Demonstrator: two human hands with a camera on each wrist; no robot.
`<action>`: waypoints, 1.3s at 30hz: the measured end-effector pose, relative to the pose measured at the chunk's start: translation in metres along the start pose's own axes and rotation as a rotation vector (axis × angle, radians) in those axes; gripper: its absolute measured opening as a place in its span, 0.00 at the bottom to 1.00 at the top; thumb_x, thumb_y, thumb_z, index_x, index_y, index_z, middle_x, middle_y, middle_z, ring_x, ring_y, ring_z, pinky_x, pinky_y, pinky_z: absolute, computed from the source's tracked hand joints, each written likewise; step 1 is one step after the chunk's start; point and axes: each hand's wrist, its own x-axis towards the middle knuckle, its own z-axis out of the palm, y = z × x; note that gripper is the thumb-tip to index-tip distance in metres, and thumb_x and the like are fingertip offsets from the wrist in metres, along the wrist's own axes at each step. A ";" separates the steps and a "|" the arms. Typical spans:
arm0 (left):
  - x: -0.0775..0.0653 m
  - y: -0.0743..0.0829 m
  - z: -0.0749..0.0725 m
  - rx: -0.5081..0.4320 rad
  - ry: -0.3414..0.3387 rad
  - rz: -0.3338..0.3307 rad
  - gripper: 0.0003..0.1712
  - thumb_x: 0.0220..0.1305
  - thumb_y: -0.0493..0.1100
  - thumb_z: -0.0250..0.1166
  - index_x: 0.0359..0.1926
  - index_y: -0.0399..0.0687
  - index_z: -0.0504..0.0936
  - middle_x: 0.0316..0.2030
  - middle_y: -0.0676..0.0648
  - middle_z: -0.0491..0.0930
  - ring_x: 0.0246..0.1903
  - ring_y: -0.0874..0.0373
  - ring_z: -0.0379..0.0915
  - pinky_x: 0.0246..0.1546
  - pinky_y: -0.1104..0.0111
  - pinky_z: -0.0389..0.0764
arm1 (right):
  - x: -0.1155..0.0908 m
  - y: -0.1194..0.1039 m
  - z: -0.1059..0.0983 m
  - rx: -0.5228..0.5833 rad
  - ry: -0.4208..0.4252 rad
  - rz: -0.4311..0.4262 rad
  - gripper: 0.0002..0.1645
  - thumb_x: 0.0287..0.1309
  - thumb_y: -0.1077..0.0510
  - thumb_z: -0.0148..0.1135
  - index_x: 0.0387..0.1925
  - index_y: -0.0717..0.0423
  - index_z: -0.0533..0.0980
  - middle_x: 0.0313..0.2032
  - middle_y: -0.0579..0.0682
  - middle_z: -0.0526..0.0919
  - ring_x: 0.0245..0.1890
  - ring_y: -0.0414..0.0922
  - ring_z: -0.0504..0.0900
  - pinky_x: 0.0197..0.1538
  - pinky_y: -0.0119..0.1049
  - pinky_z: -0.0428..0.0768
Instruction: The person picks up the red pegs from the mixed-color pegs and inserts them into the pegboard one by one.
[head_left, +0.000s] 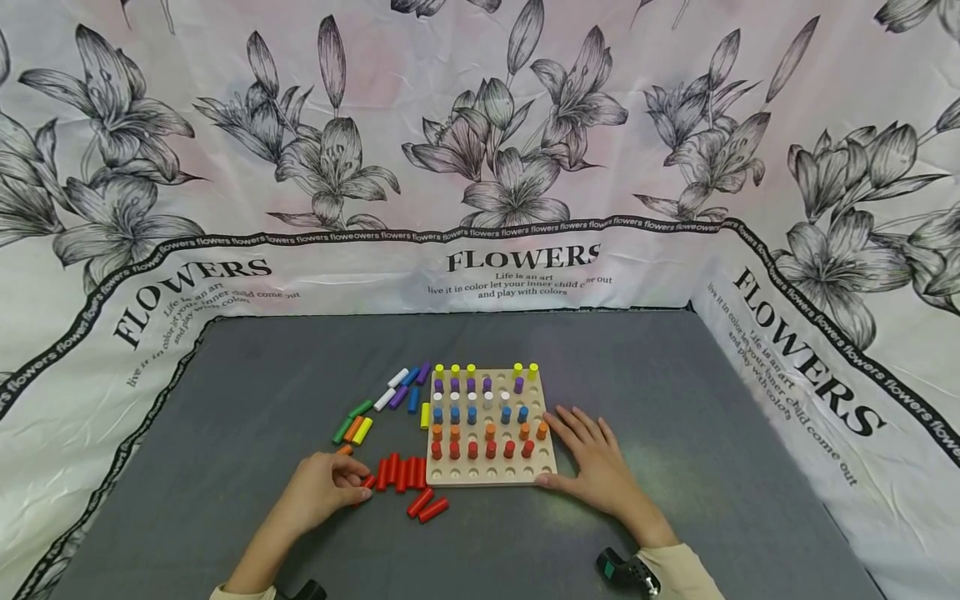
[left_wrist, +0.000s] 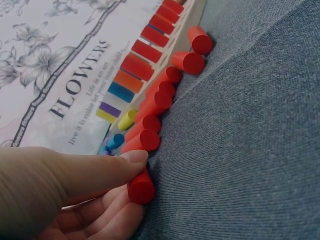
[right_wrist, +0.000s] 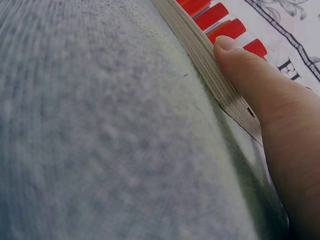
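Between thumb and fingers, my left hand (head_left: 324,485) pinches a red peg (left_wrist: 142,188) at the left end of a row of red pegs (head_left: 401,472). That row lies on the table against the left side of a wooden peg board (head_left: 487,477). Standing in the board are rows of yellow, purple, white, blue, orange and red pegs, with some bare holes among them. My right hand (head_left: 596,471) rests at the board's right edge, fingers spread, its thumb (right_wrist: 240,60) on the near right corner. Two more red pegs (head_left: 427,505) lie just in front of the row.
Left of the board lie loose green pegs (head_left: 351,418), white pegs (head_left: 392,390), a yellow peg (head_left: 362,431) and several blue, purple and orange ones. The grey tabletop (head_left: 675,392) is bordered by a flower-printed cloth (head_left: 360,275). A dark wrist device (head_left: 628,572) sits on the right wrist.
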 end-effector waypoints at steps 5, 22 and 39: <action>0.001 -0.002 0.000 -0.019 -0.011 -0.004 0.13 0.50 0.41 0.77 0.38 0.44 0.89 0.26 0.52 0.84 0.24 0.65 0.77 0.25 0.73 0.77 | 0.000 0.000 0.000 0.000 0.000 0.003 0.58 0.46 0.25 0.67 0.76 0.36 0.56 0.76 0.51 0.60 0.76 0.58 0.54 0.73 0.68 0.45; 0.000 0.001 -0.002 -0.033 0.037 -0.024 0.12 0.54 0.40 0.75 0.41 0.45 0.88 0.28 0.52 0.85 0.24 0.64 0.79 0.24 0.73 0.77 | -0.002 0.000 0.002 -0.003 0.011 -0.004 0.58 0.46 0.25 0.67 0.76 0.37 0.57 0.75 0.51 0.61 0.76 0.58 0.55 0.72 0.68 0.47; 0.006 0.020 -0.001 -0.076 0.122 -0.001 0.11 0.56 0.39 0.73 0.42 0.45 0.87 0.33 0.50 0.88 0.30 0.63 0.81 0.28 0.73 0.80 | -0.001 -0.001 -0.001 -0.002 -0.002 0.000 0.58 0.46 0.26 0.67 0.76 0.37 0.57 0.76 0.52 0.60 0.76 0.58 0.54 0.73 0.68 0.46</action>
